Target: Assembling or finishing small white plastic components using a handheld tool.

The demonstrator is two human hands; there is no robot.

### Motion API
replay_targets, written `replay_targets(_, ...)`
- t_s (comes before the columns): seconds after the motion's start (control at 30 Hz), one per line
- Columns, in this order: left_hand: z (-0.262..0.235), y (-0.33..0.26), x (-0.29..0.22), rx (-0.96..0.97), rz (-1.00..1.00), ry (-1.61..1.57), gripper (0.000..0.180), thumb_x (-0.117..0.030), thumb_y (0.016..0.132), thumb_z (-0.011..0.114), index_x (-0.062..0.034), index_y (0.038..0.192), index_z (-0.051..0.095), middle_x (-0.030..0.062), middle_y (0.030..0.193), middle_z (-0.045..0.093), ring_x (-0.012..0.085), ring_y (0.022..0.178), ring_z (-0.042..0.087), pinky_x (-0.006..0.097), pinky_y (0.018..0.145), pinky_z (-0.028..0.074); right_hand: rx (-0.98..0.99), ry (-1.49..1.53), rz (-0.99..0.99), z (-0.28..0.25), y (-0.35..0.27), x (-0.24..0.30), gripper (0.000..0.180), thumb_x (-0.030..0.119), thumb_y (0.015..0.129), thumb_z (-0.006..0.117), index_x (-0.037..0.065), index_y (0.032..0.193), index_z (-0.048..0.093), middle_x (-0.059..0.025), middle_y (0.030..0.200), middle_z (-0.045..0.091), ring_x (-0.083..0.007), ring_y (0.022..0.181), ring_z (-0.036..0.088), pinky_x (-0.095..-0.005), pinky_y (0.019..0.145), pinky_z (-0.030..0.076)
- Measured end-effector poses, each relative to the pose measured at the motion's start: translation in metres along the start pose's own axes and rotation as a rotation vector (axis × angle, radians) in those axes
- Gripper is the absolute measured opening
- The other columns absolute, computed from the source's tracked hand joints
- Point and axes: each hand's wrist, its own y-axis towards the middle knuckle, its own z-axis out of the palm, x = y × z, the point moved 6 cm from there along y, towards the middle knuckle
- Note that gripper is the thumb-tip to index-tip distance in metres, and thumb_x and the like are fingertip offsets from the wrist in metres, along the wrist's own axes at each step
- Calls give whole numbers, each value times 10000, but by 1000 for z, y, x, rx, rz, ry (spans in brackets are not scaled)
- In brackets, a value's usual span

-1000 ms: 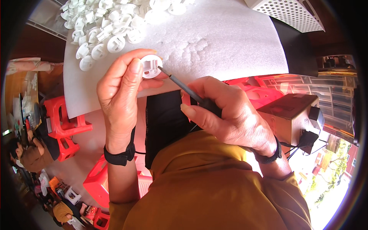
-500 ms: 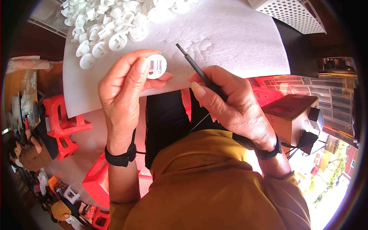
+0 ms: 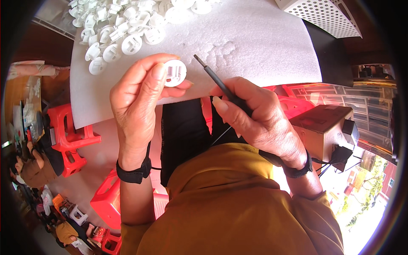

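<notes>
A round white plastic part (image 3: 174, 73) with rectangular slots is pinched between the thumb and fingers of my left hand (image 3: 142, 87), just over the near edge of the table. My right hand (image 3: 250, 106) is closed round the dark handle of a slim flat-tipped screwdriver (image 3: 214, 76). The tool's metal tip points up and to the left, a short way from the white part and not touching it. Part of the handle is hidden inside my palm. Beyond my left hand lies a heap of similar white parts (image 3: 131, 43).
White foam sheeting (image 3: 263, 51) covers the table. A white perforated box (image 3: 327, 17) stands at the far right. Red plastic stools (image 3: 70, 131) are on the floor to the left, a cardboard box (image 3: 321, 121) at the right. Other people (image 3: 40, 165) appear at the far left.
My right hand has dropped slightly, and the screwdriver tip sits a little lower and further left. The white part in my left hand has shifted barely to the right.
</notes>
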Motion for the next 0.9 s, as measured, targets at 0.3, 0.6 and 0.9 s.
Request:
replay_targets(0.3, 2, 0, 0, 38, 44, -10, 270, -164, 989, 478, 56, 1080, 607, 111, 920, 656, 188, 778, 675, 269, 667, 563, -6, -16, 2, 3, 4, -2, 182, 145, 904, 601, -25, 966, 574, -138, 672, 558, -212, 567, 535, -329, 555, 448)
replay_targets(0.6, 3, -2, 1, 38, 26, 5, 278, -159, 976, 487, 67, 1101, 592, 120, 952, 644, 198, 783, 658, 293, 677, 559, 16, 35, 44, 5, 8, 3, 176, 146, 903, 605, -21, 953, 584, -121, 687, 569, -182, 602, 543, -314, 578, 459)
replay_targets(0.9, 3, -2, -1, 9, 78, 26, 235, -131, 980, 500, 60, 1056, 615, 60, 879, 628, 155, 740, 660, 246, 653, 567, 55, 8, -152, 19, 14, 11, 183, 127, 897, 596, -21, 1004, 584, -212, 752, 604, -340, 665, 606, -362, 606, 478)
